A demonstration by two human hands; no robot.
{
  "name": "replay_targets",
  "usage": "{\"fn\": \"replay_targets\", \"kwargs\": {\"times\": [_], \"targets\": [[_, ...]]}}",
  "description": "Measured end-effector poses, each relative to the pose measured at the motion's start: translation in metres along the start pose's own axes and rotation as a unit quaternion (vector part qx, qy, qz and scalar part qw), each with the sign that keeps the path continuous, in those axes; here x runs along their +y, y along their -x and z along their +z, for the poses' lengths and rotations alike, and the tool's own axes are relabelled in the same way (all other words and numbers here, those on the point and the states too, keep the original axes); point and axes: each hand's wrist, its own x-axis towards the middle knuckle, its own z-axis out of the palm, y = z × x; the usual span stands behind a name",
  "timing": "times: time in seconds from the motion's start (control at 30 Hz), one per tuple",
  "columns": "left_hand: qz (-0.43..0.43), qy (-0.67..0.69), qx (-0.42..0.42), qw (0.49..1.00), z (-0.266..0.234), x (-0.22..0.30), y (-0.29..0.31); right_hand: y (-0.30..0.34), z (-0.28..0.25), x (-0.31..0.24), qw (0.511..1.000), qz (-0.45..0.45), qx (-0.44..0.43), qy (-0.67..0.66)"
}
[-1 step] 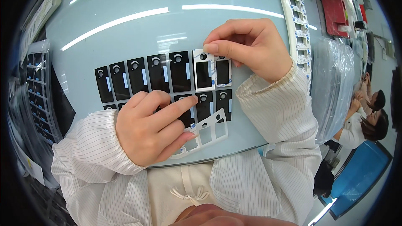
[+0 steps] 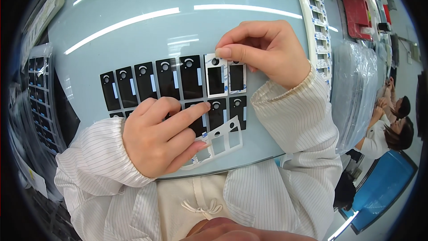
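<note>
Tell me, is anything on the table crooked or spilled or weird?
One thing looks crooked: the white cut-out strip by the left hand. It slants over the lower ends of some bottom-row black panels, while the panels sit in tidy rows. I see nothing spilled or broken.

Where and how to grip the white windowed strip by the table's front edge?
I'd pinch the lower right corner of the white windowed strip, coming from the right: it lies over bare table, while the left hand covers part of the left end and the upper right corner overlaps a black panel.
</note>
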Motion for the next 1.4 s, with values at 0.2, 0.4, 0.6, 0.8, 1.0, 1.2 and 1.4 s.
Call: {"fn": "replay_targets", "kwargs": {"times": [0.2,0.4,0.6,0.8,1.0,1.2,1.4], "targets": [[-0.021,-0.003,-0.032,0.999,-0.0009,0.0004,0.0026,0.0006,0.0017,0.0058,1.0,-0.019,-0.008,0.013],[-0.021,0.0,-0.015,1.0,-0.0006,-0.0009,-0.0002,0.0027,0.0014,0.0088,0.999,-0.022,-0.001,0.025],[-0.022,0.001,-0.016,1.0,-0.0009,0.0005,0.0005,0.0017,0.0041,0.0083,0.999,-0.025,0.021,0.02],[-0.025,0.0,-0.022,0.999,-0.0009,0.0001,0.0018,0.0014,0.0015,0.0041,0.999,-0.011,-0.01,0.041],[-0.021,0.001,-0.024,0.999,-0.0013,0.0003,-0.0014,0.0032,-0.0001,0.0077,1.0,-0.017,-0.002,0.018],[-0.027,0.0,-0.023,0.999,-0.0012,0.0008,0.002,0.0015,0.0032,0.0065,0.999,-0.017,-0.004,0.029],[-0.028,-0.002,-0.026,0.999,-0.0013,0.0018,0.0019,0.0021,0.0037,0.0085,0.999,-0.026,0.004,0.035]]}}
